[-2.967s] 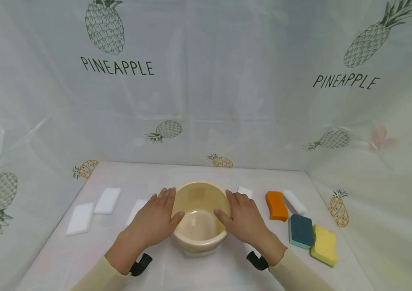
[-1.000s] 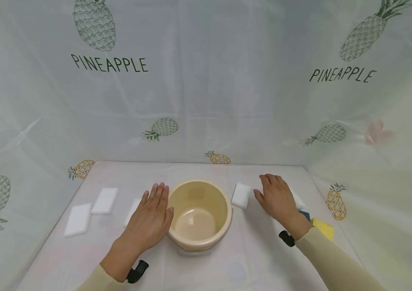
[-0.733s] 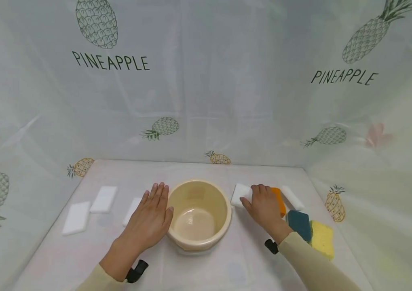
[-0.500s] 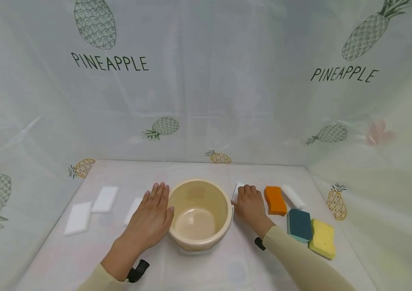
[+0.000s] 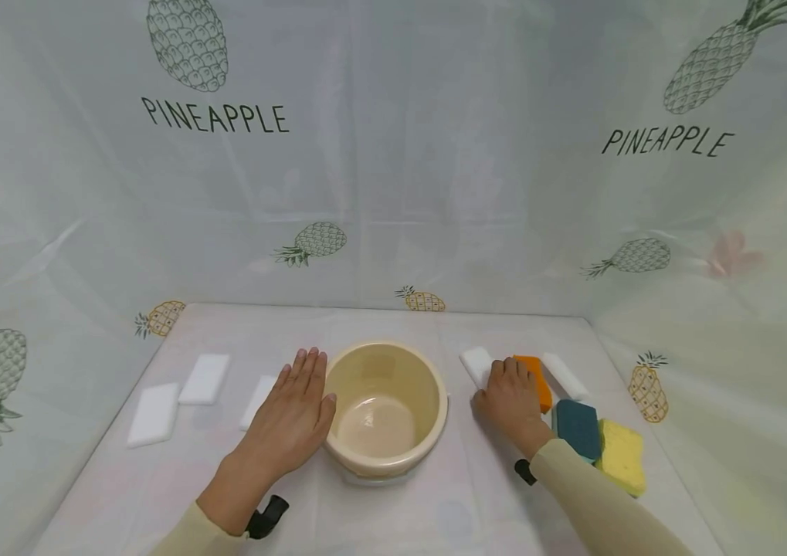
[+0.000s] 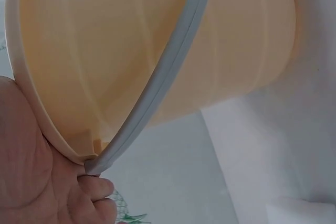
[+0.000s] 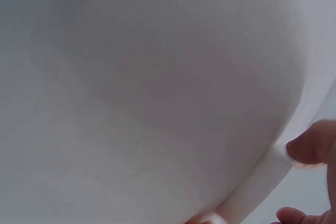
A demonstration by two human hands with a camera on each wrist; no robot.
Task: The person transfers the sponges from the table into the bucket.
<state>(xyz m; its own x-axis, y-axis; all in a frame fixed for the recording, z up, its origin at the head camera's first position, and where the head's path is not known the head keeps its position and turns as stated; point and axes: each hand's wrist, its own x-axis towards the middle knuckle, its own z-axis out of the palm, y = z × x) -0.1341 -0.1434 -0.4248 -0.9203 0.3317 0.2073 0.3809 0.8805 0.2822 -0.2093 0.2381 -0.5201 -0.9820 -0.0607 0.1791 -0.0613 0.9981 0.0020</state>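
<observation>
A cream bucket (image 5: 442,405) stands upright on the table. The left hand (image 5: 286,421) lies against its left rim with fingers straight; in the left wrist view this hand (image 6: 42,177) touches the rim beside the end of the grey handle (image 6: 152,93). Right of the bucket, the right hand (image 5: 510,401) has its fingers bent over the near end of a white sponge (image 5: 476,364). The right wrist view shows the thumb and fingertips of the right hand (image 7: 315,177) around the white block (image 7: 257,184). Its fingers partly cover an orange sponge (image 5: 535,378).
Right of the right hand lie another white block (image 5: 564,377), a dark teal sponge (image 5: 577,428) and a yellow sponge (image 5: 621,455). Two white blocks (image 5: 153,415) (image 5: 204,378) lie at the left, and one more (image 5: 257,401) is partly behind the left hand.
The right hand left the bucket's rim, went right, came back to the white sponge and has shifted right with it; the sponge is turned to another slant. The left hand has stayed at the rim.
</observation>
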